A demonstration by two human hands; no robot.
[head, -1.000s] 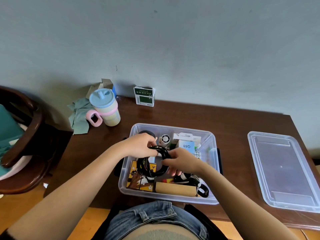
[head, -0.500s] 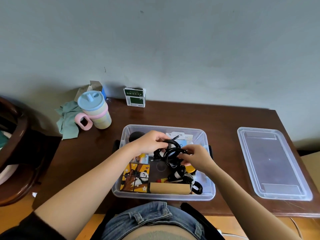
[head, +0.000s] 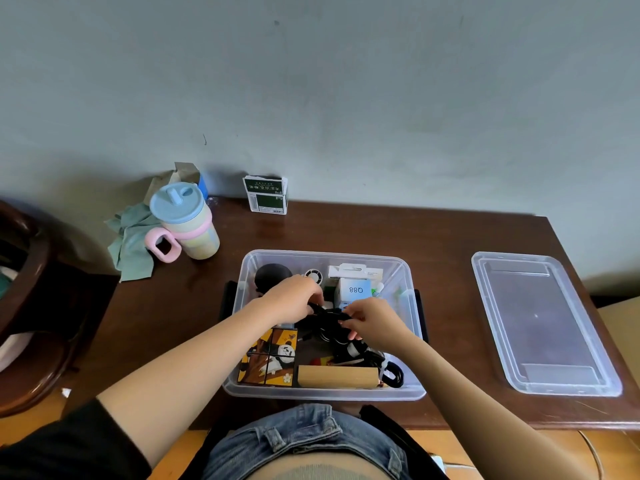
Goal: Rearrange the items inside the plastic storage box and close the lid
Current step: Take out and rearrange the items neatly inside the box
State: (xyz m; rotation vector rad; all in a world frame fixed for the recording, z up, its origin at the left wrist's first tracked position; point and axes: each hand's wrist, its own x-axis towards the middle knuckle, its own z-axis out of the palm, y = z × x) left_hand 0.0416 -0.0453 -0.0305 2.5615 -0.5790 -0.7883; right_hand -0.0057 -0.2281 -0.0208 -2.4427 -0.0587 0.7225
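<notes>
Sorting the contents of the clear plastic storage box [head: 414,344], which sits on the dark brown wooden table [head: 363,233] directly ahead, near its front edge. Left hand [head: 294,301] and right hand [head: 372,320] both down inside the box, fingers curled and pinching a bundle of black coiled cable [head: 329,320] between them; whether winding or merely lifting it, hard to tell, since the fingers hide most of it. Around the bundle: an orange panda-print puzzle block [head: 272,355] and a tan cardboard box [head: 337,376] at the near wall, a small white box marked Q88 [head: 356,291] and a black round object [head: 273,275] at the far wall. Still mid-rearranging, by the look of it. Next, probably: settling the cable low enough to sit under the rim, then reaching well right for the clear plastic lid [head: 543,323], lying flat on the table apart from the box. Elsewhere on the table: a pastel tumbler with blue lid and pink handle [head: 185,225] beside a crumpled green cloth [head: 131,240], and a small green-and-white carton [head: 266,199] against the pale grey wall [head: 346,98]. Dark wooden chair [head: 31,289] at far left.
</notes>
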